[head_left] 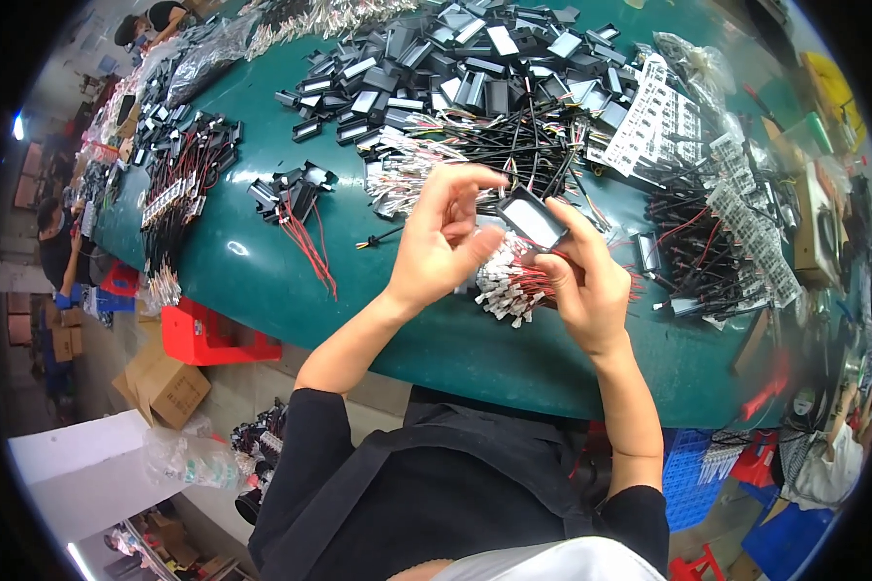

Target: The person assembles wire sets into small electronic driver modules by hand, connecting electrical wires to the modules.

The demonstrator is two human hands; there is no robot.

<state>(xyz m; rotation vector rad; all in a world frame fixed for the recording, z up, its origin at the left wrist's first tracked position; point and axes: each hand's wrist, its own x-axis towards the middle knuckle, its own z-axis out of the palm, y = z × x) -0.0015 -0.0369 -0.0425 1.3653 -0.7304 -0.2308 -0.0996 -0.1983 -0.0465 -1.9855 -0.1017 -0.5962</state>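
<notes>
A flat module (531,219) is held between the left hand (443,250) and right hand (583,281) above the table (262,281), a heap of modules (465,68) lying behind and a bundle of connector leads (506,283) beneath.

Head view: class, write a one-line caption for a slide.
Over a green table, the right hand holds a small black module while the left hand pinches beside it.

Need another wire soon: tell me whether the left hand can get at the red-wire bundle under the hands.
Probably yes: the left hand hovers just beside the red-wire bundle, with nothing lying between, though its fingers touch the black module.
</notes>
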